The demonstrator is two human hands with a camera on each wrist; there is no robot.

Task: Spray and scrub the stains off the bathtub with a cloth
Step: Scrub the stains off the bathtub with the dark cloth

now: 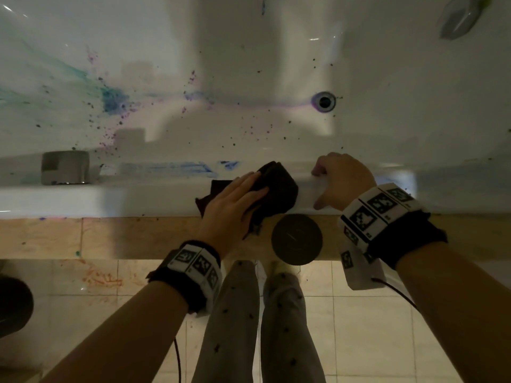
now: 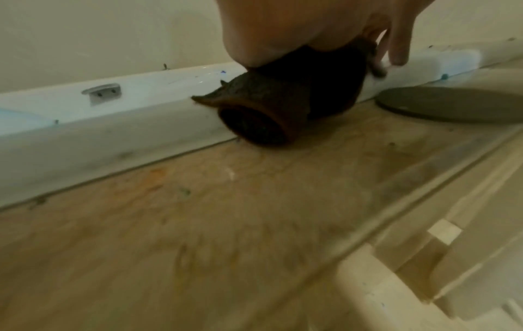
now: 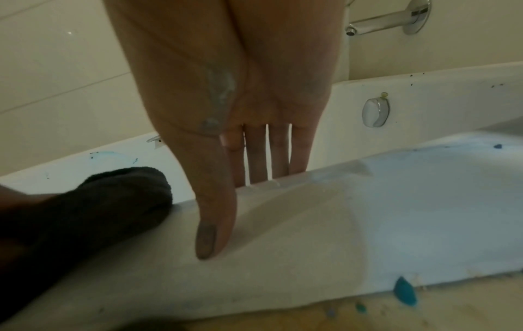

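The white bathtub carries teal, blue and purple stains on its floor and a blue smear on the near rim. A dark bunched cloth lies on that rim. My left hand presses on it with straight fingers. Just right of the cloth, my right hand grips the rim, fingers hooked over the inner edge and thumb down the outer face. No spray bottle shows.
A dark round disc lies on the wooden ledge below the cloth. A grey metal fitting sits on the rim at left. The drain, overflow knob and spout lie to the right. My legs stand on tiled floor.
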